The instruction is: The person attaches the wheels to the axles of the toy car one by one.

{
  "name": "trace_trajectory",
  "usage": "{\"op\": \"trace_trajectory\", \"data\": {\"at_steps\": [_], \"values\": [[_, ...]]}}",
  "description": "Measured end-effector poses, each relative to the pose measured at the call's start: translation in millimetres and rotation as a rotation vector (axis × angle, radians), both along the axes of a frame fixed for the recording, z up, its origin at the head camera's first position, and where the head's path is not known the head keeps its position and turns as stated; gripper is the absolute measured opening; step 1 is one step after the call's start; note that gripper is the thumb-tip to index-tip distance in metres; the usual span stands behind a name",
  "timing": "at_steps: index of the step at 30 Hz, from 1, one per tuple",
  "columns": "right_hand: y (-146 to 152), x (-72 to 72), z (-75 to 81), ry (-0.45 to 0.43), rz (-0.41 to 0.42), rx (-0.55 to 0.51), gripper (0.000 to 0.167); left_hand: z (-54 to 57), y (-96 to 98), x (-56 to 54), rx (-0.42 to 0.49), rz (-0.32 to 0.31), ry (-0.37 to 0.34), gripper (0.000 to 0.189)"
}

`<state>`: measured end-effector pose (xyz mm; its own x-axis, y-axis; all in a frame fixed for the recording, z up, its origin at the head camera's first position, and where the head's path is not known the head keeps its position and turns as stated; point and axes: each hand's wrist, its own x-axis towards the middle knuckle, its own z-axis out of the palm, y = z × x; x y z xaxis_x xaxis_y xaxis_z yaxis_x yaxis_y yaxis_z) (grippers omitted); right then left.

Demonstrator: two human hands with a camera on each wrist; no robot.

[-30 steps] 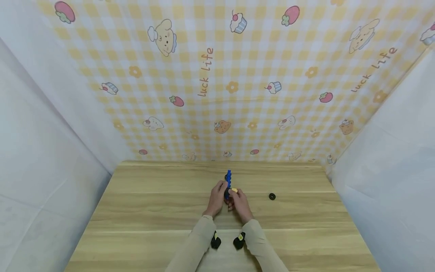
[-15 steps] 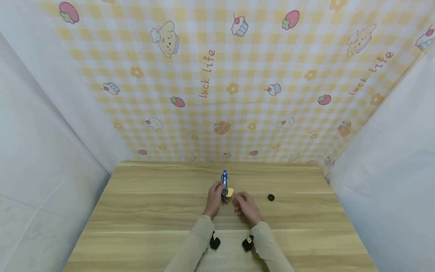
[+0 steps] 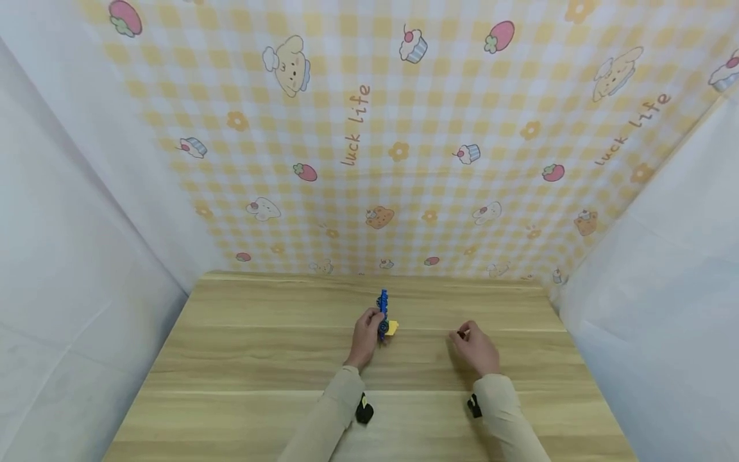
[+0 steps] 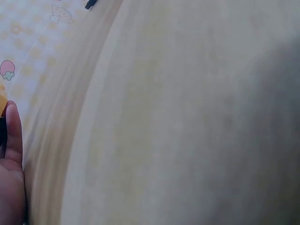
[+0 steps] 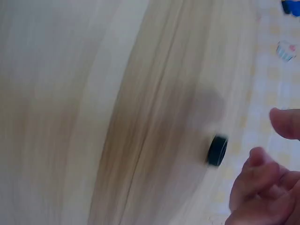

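Note:
My left hand (image 3: 364,335) grips a blue toy vehicle (image 3: 383,310) built from blocks, raised on end, with dark wheels along it. A yellow block (image 3: 392,328) sticks out from its right side near the bottom. In the left wrist view only the edge of that hand (image 4: 14,159) shows at the left border. My right hand (image 3: 476,348) reaches over a small black rubber tyre (image 5: 217,150) on the table. In the right wrist view its thumb and fingers (image 5: 258,183) are spread apart, with the tyre just beyond the fingertips.
The wooden table (image 3: 265,333) runs back to a yellow checked cloth (image 3: 323,192) hung behind it. White sheets (image 3: 75,256) hang at both sides. Black wrist-worn pieces (image 3: 364,409) sit at the sleeves.
The right hand has let go of the vehicle and moved right to the tyre. The left hand keeps its hold, and the vehicle has turned so a wheel faces up.

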<state>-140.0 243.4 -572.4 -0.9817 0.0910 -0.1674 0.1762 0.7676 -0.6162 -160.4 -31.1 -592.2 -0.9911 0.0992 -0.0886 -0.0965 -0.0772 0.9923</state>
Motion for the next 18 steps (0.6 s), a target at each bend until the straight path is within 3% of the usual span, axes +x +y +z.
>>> {"op": "trace_trajectory", "data": {"at_steps": [4,6,11,18], "values": [[7,1.0,-2.2,-0.043,0.004,0.104,0.047,-2.8,1.3,-0.7,0.010,-0.003,-0.011,0.037],[8,1.4,-4.5,-0.070,0.013,0.127,0.049,-11.0,2.5,-3.5,0.031,-0.003,-0.025,0.038],[8,-0.4,-12.6,-0.058,0.029,0.161,0.036,-32.3,8.3,-10.3,0.031,0.021,-0.042,0.040],[6,-3.6,-16.5,-0.047,0.022,0.129,0.029,-36.8,11.3,-11.8,-0.006,0.085,-0.010,0.029]]}}
